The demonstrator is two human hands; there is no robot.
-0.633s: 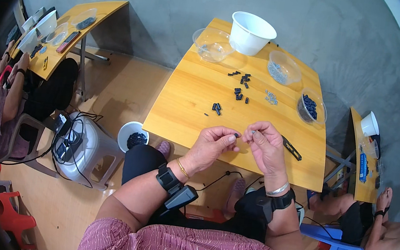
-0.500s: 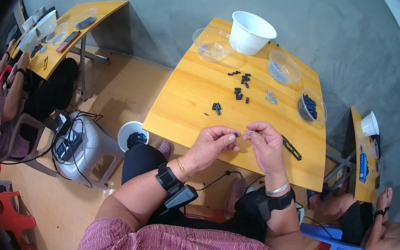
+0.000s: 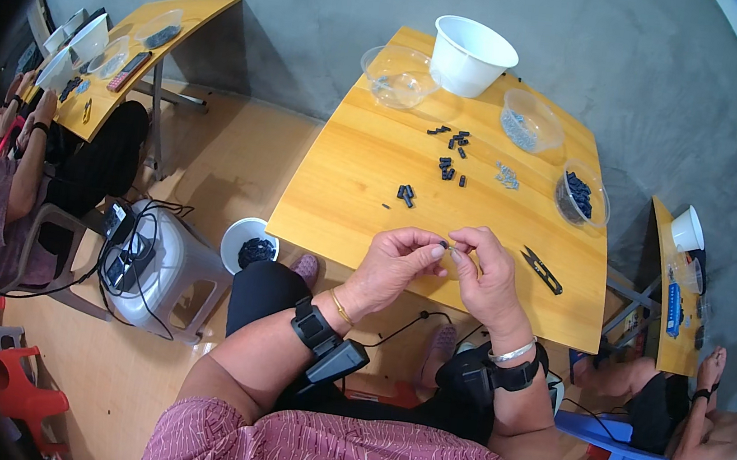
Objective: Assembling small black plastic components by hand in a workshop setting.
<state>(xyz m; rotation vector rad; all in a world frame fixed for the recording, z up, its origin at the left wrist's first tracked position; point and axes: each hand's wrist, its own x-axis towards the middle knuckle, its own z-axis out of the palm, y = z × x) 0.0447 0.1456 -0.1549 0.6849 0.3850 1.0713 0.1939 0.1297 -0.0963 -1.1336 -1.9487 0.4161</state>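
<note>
Above the near edge of the wooden table (image 3: 334, 212), my left hand (image 3: 400, 259) pinches a small black piece (image 3: 444, 244) between thumb and forefinger. My right hand (image 3: 485, 272) meets it there, its thumb and fingertips closed on something tiny that I cannot make out. Black thread snips (image 3: 543, 271) lie on the table right of that hand. Several small black parts are grouped beyond my hands, the nearest cluster (image 3: 405, 195) left of centre. A small pile of silvery pieces (image 3: 507, 176) lies to their right.
A clear bowl of black parts (image 3: 580, 195), a clear bowl of silvery pieces (image 3: 531, 121), a white bucket (image 3: 472, 57) and a clear bowl (image 3: 395, 79) stand farther back. A white bin (image 3: 245, 239) sits on the floor left. Other people sit at tables on both sides.
My right hand has moved left, and its fingertips now meet the black piece in my left hand. Earlier a small gap lay between the hands.
</note>
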